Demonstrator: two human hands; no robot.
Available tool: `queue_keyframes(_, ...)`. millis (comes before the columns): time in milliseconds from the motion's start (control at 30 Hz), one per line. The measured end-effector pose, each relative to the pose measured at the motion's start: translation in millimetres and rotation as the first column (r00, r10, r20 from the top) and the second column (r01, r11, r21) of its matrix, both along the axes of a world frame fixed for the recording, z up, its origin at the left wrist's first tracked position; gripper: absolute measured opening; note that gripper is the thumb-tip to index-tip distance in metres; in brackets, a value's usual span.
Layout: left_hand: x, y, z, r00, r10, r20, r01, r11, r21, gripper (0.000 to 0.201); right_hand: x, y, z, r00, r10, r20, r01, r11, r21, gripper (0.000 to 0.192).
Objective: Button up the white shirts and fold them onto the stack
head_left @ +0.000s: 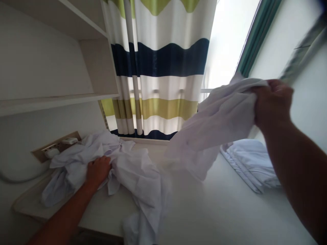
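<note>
My right hand is raised at the right, its fingers closed on a white cloth garment. The garment hangs down and to the left from that hand, its lower end blurred above the table. At the left, my left hand presses into a crumpled heap of white clothes, fingers curled into the fabric; its fingertips are partly hidden. Part of the heap droops over the table's front edge. Beneath my right forearm lies a folded stack of white clothes.
The white tabletop runs beneath the clothes. A power strip with plugs is on the left wall, beside the heap. Above it juts a white shelf. A striped curtain hangs behind the table, with a bright window to its right.
</note>
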State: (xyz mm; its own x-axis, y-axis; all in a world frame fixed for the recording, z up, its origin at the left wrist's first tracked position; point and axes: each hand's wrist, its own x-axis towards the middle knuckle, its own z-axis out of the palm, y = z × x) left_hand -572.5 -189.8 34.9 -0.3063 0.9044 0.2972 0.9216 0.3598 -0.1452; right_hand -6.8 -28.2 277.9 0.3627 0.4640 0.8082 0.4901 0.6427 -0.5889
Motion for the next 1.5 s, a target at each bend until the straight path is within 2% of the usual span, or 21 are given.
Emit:
queue_keyframes(133,-7,20,33.1,0.989,0.111,0.1,-0.104,0.992,-0.076,0.04,39,-27,7.1,0.997,-0.009,-0.076,0.004,0.998,-0.063,0.032)
queue_keyframes(233,56,8,38.5,0.997,0.018,0.074,-0.024,0.996,0.085,0.048,51,-32,-19.7,0.999,-0.032,-0.016,0.028,0.977,-0.211,0.031)
queue_keyframes(300,116,-12,23.7,0.959,-0.282,0.042,0.274,0.952,0.135,0.05,51,-32,-41.5,1.0,-0.008,0.028,0.015,0.96,-0.28,0.029)
queue_keyframes(367,166,-33,-2.3,0.816,-0.565,0.119,0.566,0.824,0.027,0.057,45,-32,-58.1,0.999,0.052,0.016,-0.043,0.939,-0.342,0.027)
queue_keyframes(433,186,-42,-28.4,0.713,-0.668,0.216,0.692,0.719,-0.064,0.062,37,-34,-64.7,0.991,0.122,-0.056,-0.134,0.916,-0.379,0.028)
queue_keyframes(500,172,-34,-44.0,0.739,-0.626,0.249,0.66,0.747,-0.079,0.053,27,-38,-60.7,0.972,0.188,-0.139,-0.227,0.902,-0.368,0.029)
queue_keyframes(567,128,-13,-44.2,0.801,-0.561,0.21,0.584,0.809,-0.067,0.05,19,-43,-48.6,0.942,0.254,-0.221,-0.31,0.911,-0.273,0.027)
queue_keyframes(700,23,28,-12.5,0.933,-0.35,0.078,0.357,0.927,-0.111,0.046,17,-54,-17.7,0.846,0.415,-0.336,-0.414,0.907,0.078,0.013)
queue_keyframes(767,-1,41,5.7,0.972,-0.225,0.064,0.231,0.964,-0.129,0.039,20,-61,-8.8,0.806,0.452,-0.382,-0.443,0.889,0.117,0.007)
queue_keyframes(833,6,49,19.5,0.98,-0.173,0.103,0.186,0.972,-0.141,0.031,23,-67,-10.0,0.782,0.46,-0.421,-0.488,0.871,0.044,0.008)
queue_keyframes(933,70,50,34.8,0.954,-0.238,0.18,0.259,0.961,-0.099,0.034,17,-75,-35.3,0.774,0.427,-0.468,-0.552,0.817,-0.168,0.02)
queue_keyframes(1033,162,28,52.2,0.849,-0.406,0.339,0.415,0.909,0.05,0.043,-8,-90,-82.0,0.756,0.363,-0.546,-0.625,0.649,-0.434,0.033)
queue_keyframes(1100,215,3,63.7,0.651,-0.548,0.525,0.534,0.822,0.196,0.05,-31,-110,-115.6,0.699,0.406,-0.589,-0.707,0.517,-0.482,0.041)
queue_keyframes(1133,236,-10,67.4,0.536,-0.569,0.623,0.552,0.795,0.252,0.053,-42,-122,-130.4,0.633,0.476,-0.611,-0.774,0.403,-0.488,0.047)
queue_keyframes(1167,253,-21,69.1,0.414,-0.576,0.705,0.592,0.759,0.272,0.056,-52,-136,-143.0,0.55,0.554,-0.624,-0.828,0.263,-0.496,0.052)
queue_keyframes(1233,271,-36,65.3,0.291,-0.517,0.805,0.617,0.744,0.255,0.06,-67,-166,-160.5,0.342,0.7,-0.627,-0.87,-0.017,-0.493,0.057)
queue_keyframes(1267,273,-39,60.6,0.266,-0.477,0.838,0.606,0.758,0.239,0.06,-70,-179,-165.7,0.286,0.765,-0.578,-0.839,-0.092,-0.537,0.058)
queue_keyframes(1300,272,-41,55.1,0.256,-0.437,0.862,0.585,0.78,0.222,0.057,-71,-190,-169.3,0.263,0.832,-0.488,-0.79,-0.105,-0.604,0.056)
queue_keyframes(1333,267,-41,49.8,0.249,-0.402,0.881,0.562,0.801,0.207,0.05,-70,-197,-172.0,0.271,0.893,-0.358,-0.734,-0.049,-0.678,0.05)
queue_keyframes(1400,254,-40,43.4,0.225,-0.364,0.904,0.54,0.819,0.195,0.034,-63,-200,-178.5,0.332,0.941,-0.062,-0.644,0.178,-0.745,0.03)
queue_keyframes(1500,231,-47,50.3,0.285,-0.348,0.893,0.51,0.844,0.167,0.027,-49,-175,-198.2,0.532,0.831,0.162,-0.599,0.504,-0.622,0.024)
